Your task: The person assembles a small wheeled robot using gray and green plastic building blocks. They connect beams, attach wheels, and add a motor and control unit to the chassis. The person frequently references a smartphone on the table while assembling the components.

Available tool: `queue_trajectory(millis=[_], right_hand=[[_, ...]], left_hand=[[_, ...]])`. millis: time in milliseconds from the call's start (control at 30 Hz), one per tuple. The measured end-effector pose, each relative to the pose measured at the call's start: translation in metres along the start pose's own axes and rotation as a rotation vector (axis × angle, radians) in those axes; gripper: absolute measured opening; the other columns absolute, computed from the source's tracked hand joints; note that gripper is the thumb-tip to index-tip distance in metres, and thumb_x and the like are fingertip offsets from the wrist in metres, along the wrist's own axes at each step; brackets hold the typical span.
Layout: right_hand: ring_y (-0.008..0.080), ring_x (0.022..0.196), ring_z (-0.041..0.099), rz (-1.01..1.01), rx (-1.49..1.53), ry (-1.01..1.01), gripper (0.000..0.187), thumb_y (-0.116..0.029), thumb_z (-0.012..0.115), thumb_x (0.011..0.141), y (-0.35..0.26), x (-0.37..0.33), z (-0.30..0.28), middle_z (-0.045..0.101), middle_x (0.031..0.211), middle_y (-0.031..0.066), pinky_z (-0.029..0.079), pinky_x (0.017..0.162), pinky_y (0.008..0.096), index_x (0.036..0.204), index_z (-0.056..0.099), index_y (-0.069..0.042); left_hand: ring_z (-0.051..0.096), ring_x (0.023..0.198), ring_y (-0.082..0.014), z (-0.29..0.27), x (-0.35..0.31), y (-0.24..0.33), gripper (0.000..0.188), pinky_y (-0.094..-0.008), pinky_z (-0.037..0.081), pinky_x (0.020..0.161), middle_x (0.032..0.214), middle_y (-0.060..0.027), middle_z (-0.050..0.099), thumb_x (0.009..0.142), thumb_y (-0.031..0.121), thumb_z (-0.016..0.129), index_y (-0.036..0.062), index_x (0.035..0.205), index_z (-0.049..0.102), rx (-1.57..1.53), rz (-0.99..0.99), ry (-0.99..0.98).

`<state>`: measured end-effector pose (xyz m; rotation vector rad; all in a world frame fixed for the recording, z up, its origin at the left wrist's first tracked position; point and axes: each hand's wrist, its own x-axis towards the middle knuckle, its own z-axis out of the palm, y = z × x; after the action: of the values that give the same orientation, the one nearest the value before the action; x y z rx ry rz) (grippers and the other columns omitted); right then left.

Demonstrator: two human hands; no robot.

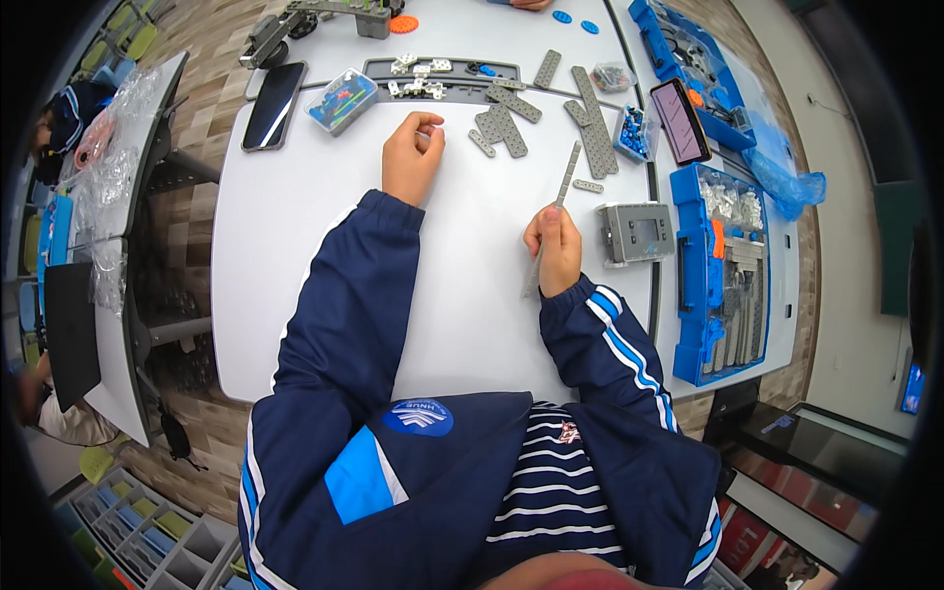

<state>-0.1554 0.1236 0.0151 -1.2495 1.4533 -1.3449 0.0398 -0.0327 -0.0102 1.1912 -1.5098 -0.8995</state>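
My right hand (pixel 557 246) is closed around a long, thin grey building beam (pixel 569 175), seen almost edge-on. One end points away from me past the thumb; the other shows below the fist. Left of it, my left hand (pixel 411 157) rests over the white table with its fingers curled in, and no object shows in it. Several flat grey perforated plates (pixel 503 130) lie beyond and between the hands, with a long grey beam (pixel 595 128) further right. A short grey link (pixel 588 186) lies beside the held beam.
Right of my hand stands a grey controller box (pixel 635 233). Blue cases of parts (pixel 690 285) line the right side. A phone (pixel 274 106), a clear box (pixel 341 101) and a dark tray with white connectors (pixel 462 90) sit at the back. Another phone (pixel 679 122) leans at right.
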Motion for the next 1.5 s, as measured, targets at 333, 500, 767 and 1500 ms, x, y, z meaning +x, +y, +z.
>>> queue_trajectory(millis=[333,500,767,1500], right_hand=[[0.0064,0.057,0.038,0.024,0.069,-0.001,0.046,-0.043,0.038,0.11,0.006,0.0,0.0,0.047,0.062,-0.0013,0.032,0.053,0.0246,0.083,0.049,-0.008],[0.0071,0.058,0.039,0.031,0.035,-0.008,0.046,-0.044,0.037,0.111,0.002,0.001,0.002,0.047,0.063,0.0,0.033,0.054,0.0245,0.084,0.049,-0.007],[0.0077,0.058,0.039,-0.176,-0.031,-0.001,0.045,-0.042,0.035,0.111,-0.009,-0.011,0.002,0.047,0.064,0.0013,0.033,0.055,0.0243,0.085,0.047,-0.007],[0.0063,0.06,0.039,0.058,0.05,-0.016,0.043,-0.044,0.04,0.11,-0.003,-0.002,0.0,0.046,0.064,-0.0006,0.031,0.056,0.0225,0.091,0.054,-0.008]], left_hand=[[0.058,0.059,-0.0102,0.003,0.0,-0.005,0.015,-0.0272,0.049,0.064,0.078,-0.0056,0.066,0.092,0.007,0.064,0.003,0.105,0.069,-0.033,0.004,0.009],[0.057,0.059,-0.0104,0.002,-0.001,-0.002,0.016,-0.0271,0.049,0.063,0.078,-0.0058,0.066,0.092,0.007,0.065,0.0038,0.107,0.068,-0.026,0.005,0.003],[0.052,0.062,-0.0096,-0.011,0.042,0.06,0.068,-0.0256,0.046,0.059,0.089,-0.0041,0.062,0.093,0.007,0.065,0.0122,0.155,0.038,0.087,0.375,0.282],[0.062,0.071,-0.0204,0.013,0.066,-0.003,0.074,-0.036,0.053,0.068,0.08,-0.0037,0.059,0.089,0.009,0.065,0.0117,0.156,0.035,0.39,0.311,0.136]])
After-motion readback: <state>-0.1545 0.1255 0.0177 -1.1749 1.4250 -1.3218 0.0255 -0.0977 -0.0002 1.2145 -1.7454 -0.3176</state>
